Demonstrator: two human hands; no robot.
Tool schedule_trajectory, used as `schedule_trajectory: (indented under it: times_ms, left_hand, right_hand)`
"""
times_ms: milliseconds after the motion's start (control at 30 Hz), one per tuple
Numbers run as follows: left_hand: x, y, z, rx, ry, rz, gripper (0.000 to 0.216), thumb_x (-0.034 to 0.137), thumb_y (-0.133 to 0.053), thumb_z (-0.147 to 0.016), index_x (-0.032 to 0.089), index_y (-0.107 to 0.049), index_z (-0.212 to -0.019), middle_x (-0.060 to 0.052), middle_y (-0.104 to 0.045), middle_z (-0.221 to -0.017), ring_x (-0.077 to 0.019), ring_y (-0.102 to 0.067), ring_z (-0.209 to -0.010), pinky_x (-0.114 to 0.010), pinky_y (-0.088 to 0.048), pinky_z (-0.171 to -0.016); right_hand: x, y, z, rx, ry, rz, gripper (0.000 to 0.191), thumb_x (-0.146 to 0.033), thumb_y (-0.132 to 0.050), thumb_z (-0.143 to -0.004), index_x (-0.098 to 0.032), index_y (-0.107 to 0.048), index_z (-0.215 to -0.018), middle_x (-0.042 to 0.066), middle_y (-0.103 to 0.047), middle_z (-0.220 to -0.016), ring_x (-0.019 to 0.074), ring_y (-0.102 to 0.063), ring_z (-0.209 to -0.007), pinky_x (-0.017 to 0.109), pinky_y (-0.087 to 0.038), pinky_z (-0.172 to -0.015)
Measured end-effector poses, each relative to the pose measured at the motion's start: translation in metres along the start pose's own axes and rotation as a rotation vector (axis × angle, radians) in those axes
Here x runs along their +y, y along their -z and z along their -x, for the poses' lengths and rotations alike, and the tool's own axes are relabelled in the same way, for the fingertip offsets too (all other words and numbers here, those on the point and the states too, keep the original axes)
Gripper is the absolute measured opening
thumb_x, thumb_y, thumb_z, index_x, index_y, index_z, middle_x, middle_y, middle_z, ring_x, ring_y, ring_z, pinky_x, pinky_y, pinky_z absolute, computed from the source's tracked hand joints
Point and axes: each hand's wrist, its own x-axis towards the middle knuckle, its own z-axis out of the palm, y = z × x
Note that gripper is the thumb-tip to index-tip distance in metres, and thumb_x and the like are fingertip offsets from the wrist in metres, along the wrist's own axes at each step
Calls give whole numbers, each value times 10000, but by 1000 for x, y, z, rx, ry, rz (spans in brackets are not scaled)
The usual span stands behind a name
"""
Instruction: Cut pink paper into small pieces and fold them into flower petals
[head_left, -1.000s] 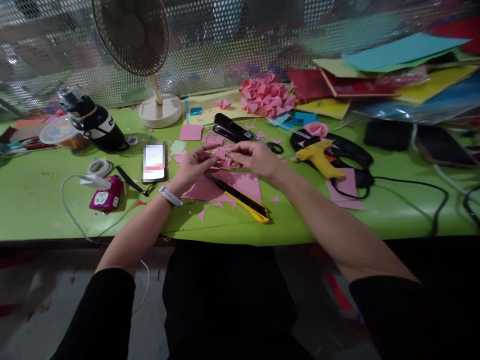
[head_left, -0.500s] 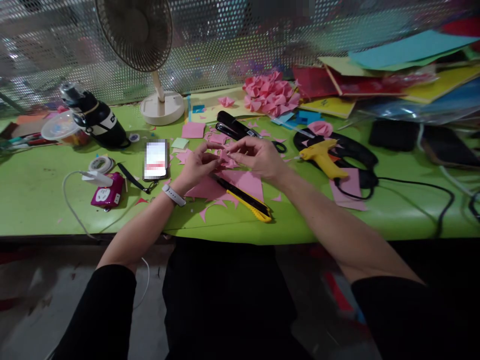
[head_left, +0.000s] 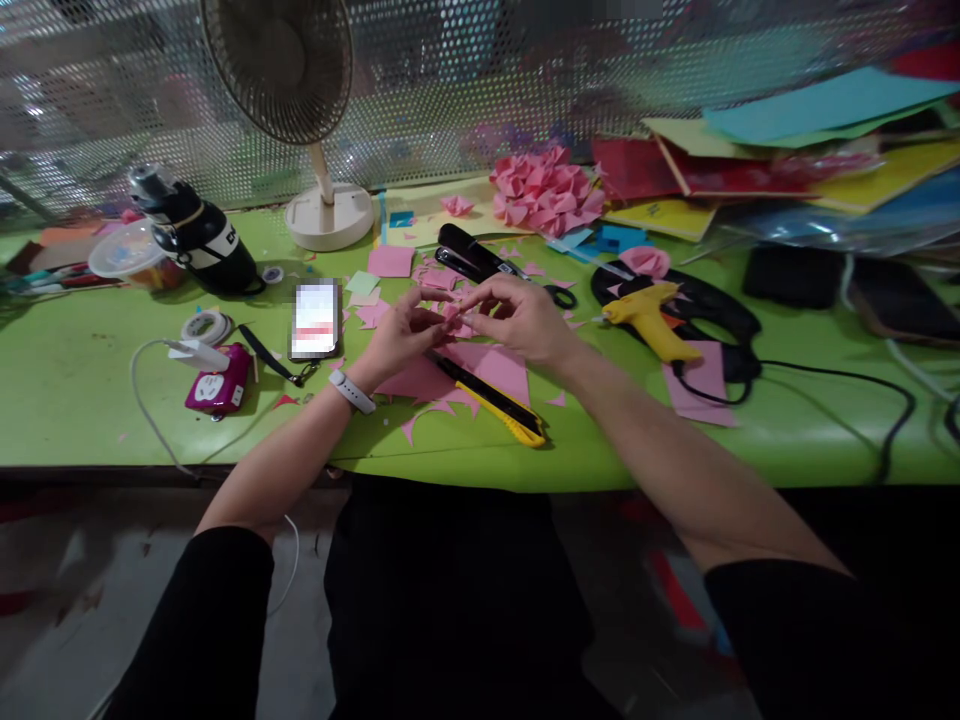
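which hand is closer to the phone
Left. The left hand is to the right of the phone; the right hand is farther right, past the left hand.

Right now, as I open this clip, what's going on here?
A person's left hand and right hand meet near the fingertips above a green table, apparently pinching a small pink piece, too small to make out clearly. Pink scraps lie around. A yellow cutter lies nearer the person, a yellow glue gun to the right, and folded pink paper sits farther back.
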Motion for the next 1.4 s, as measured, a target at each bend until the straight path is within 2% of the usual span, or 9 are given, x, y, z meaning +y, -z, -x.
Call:
schedule_trajectory:
  times_ms: [333, 533, 667, 800, 933, 1067, 1167, 1267, 1400]
  left_hand:
    - [13, 2, 6, -1, 86, 130, 465, 272, -756, -810, 176, -589, -1234, -69, -747, -956, -225, -769, -903, -354, -618, -786]
    - [9, 3, 3, 83, 104, 129, 372, 292, -763, -840, 155, -637, -1163, -69, -756, -941, -183, -759, -847, -376, -619, -850]
    - [11, 0, 3, 112, -24, 74, 408, 299, -795, -832, 153, -648, -1184, -83, -776, -950, -175, -753, -908, -333, -594, -890]
    - [10, -4, 4, 98, -121, -21, 405, 343, -794, -842, 160, -670, -1181, -113, -776, -1078, -215, -741, -1061, -359, -572, -978]
    - [9, -4, 4, 86, -176, -72, 365, 390, -773, -860, 162, -685, -1131, -117, -761, -1140, -219, -725, -1105, -373, -562, -1012]
    - [12, -3, 2, 193, -229, -265, 412, 440, -758, -868, 176, -674, -1172, -98, -754, -1073, -193, -716, -1004, -319, -565, -876]
    - [10, 0, -5, 323, -147, -526, 385, 528, -675, -909, 162, -705, -1023, -79, -730, -889, -165, -662, -799, -276, -497, -699]
    - [1, 4, -14, 281, -59, -763, 407, 556, -665, -897, 158, -702, -826, -60, -683, -743, -155, -585, -680, -274, -412, -620]
    - [-10, 10, -18, 171, -77, -834, 292, 412, -685, -897, 166, -695, -740, -33, -642, -658, -135, -503, -590, -281, -342, -584]
  right_hand:
    - [-6, 5, 2, -77, 56, 19, 88, -350, -784, -794, -271, -767, -829, 56, -673, -1023, 202, -625, -879, 331, -507, -704]
    - [-9, 6, 3, -86, 85, -13, 37, -279, -770, -765, -280, -749, -735, 60, -671, -1073, 245, -624, -1044, 374, -526, -793]
    - [-8, 5, 3, -51, 36, -87, 93, -320, -742, -787, -234, -709, -777, 63, -677, -1035, 218, -630, -913, 336, -493, -697]
    - [-5, 0, 1, 1, -110, -137, 349, -443, -848, -729, -246, -604, -882, 4, -640, -834, 154, -566, -701, 292, -477, -621]
    - [-1, 1, -2, 8, -98, -167, 418, -510, -860, -726, -255, -617, -953, 12, -667, -852, 165, -606, -731, 300, -518, -655]
    - [5, 7, -6, -16, -35, -69, 298, -490, -777, -821, -231, -707, -950, 46, -725, -878, 187, -643, -740, 334, -535, -682]
    - [11, 12, -10, 67, 7, 25, 252, -437, -743, -848, -217, -743, -972, 52, -744, -878, 190, -647, -731, 338, -535, -686]
    - [15, 12, -13, 94, 54, 96, 225, -391, -728, -850, -208, -762, -976, 54, -749, -873, 189, -643, -720, 342, -537, -690]
    - [18, 11, -13, 76, 93, 159, 143, -326, -711, -855, -216, -775, -920, 60, -745, -891, 195, -645, -716, 364, -541, -703]
